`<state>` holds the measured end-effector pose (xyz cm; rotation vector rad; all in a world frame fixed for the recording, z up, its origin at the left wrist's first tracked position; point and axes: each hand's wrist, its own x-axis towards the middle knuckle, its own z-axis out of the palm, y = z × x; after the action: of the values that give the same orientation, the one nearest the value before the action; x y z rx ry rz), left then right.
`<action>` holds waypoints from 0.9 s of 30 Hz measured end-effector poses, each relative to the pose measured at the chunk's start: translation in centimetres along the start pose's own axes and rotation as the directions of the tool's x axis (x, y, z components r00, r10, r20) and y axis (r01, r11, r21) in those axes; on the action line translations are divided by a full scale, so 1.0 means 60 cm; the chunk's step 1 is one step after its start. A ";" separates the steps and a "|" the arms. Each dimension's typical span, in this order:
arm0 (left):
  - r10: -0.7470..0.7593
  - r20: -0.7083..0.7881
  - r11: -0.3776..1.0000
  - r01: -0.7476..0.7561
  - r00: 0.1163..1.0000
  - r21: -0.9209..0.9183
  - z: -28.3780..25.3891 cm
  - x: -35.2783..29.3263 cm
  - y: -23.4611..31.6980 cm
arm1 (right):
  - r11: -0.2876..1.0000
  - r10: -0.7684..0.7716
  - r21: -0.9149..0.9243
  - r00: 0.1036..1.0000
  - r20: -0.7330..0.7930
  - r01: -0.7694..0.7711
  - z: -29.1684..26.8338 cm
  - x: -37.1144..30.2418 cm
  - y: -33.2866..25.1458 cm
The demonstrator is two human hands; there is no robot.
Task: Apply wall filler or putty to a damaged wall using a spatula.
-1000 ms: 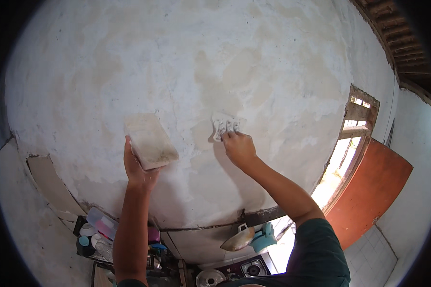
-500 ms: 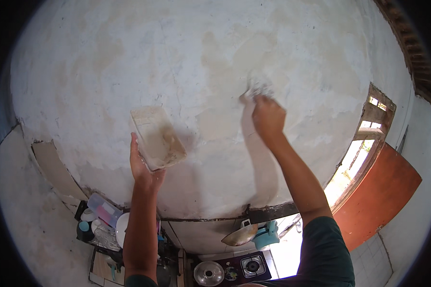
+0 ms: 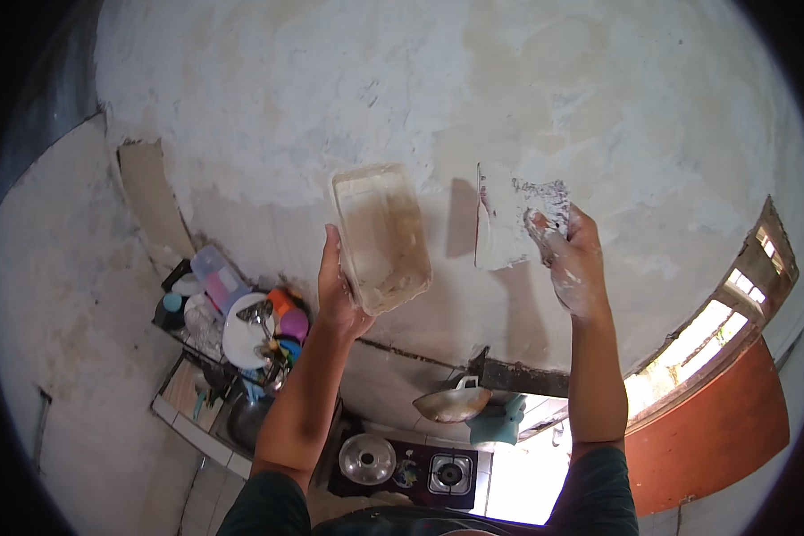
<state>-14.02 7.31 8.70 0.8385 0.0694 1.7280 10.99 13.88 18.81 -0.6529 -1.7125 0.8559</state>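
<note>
My left hand (image 3: 337, 299) is closed around the lower left side of a pale rectangular plastic tub (image 3: 382, 228), smeared inside with beige putty. The tub is tilted so that its inside faces me. To its right, my right hand (image 3: 581, 272) grips a broad, flat putty knife (image 3: 502, 223) by its right side, thumb on top. White putty coats the blade as well as the thumb and fingers. Blade and tub are apart. Behind both is a whitish wall (image 3: 286, 116) with beige patches of filler, and the blade's shadow falls on it.
Below the wall are a two-burner stove (image 3: 451, 473) with a metal lid (image 3: 367, 459) on it, a hanging wok (image 3: 452, 405) and a teal pot (image 3: 498, 420). Dishes (image 3: 241, 330) crowd a rack beside the sink at lower left. An orange-brown panel (image 3: 715, 438) hangs below the window at right.
My right hand has drawn the putty knife off the wall and turned its coated face into view. The view has shifted; the tub now appears farther right, nearer the putty knife.
</note>
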 end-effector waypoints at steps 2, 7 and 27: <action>0.003 -0.052 1.000 -0.003 0.999 -0.003 -0.002 -0.022 -0.009 | 0.991 0.108 -0.083 0.993 0.046 -0.104 0.009 -0.038 -0.027; 0.005 -0.156 0.999 0.002 0.988 0.041 0.015 -0.057 -0.033 | 0.994 0.036 -0.104 0.981 0.191 -0.017 0.009 -0.085 0.016; -0.057 -0.247 0.974 0.108 0.967 0.200 0.053 -0.076 -0.090 | 0.951 0.071 -0.290 0.834 0.548 0.110 0.018 -0.118 0.026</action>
<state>-7.37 4.03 6.36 0.7644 0.4534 1.7556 11.98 9.08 13.33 -0.6269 -2.4162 0.8134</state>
